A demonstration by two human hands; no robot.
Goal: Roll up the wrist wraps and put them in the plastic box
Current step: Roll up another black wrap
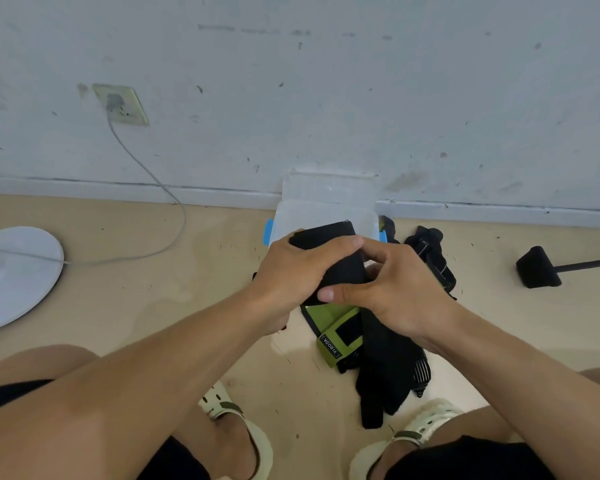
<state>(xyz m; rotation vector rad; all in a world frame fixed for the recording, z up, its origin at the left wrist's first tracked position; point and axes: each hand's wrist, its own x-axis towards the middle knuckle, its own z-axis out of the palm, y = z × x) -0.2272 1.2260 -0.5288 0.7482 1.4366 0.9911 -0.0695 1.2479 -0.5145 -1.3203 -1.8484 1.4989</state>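
A black wrist wrap (340,252) is held between both hands just in front of the clear plastic box (326,211), which sits open against the wall with blue clips on its sides. My left hand (291,271) grips the wrap from the left, fingers laid over its top. My right hand (395,289) clasps it from the right, thumb pressed on the lower edge. Below the hands a green and black wrap (336,336) lies on the floor. More black wraps (392,372) are piled beside it, and another black wrap (430,252) lies right of the box.
A white round base (11,275) with a grey cable (146,174) running to a wall socket (122,103) lies at the left. A black tool head on a rod (537,268) is at the right. My feet in pale clogs (236,434) are at the bottom.
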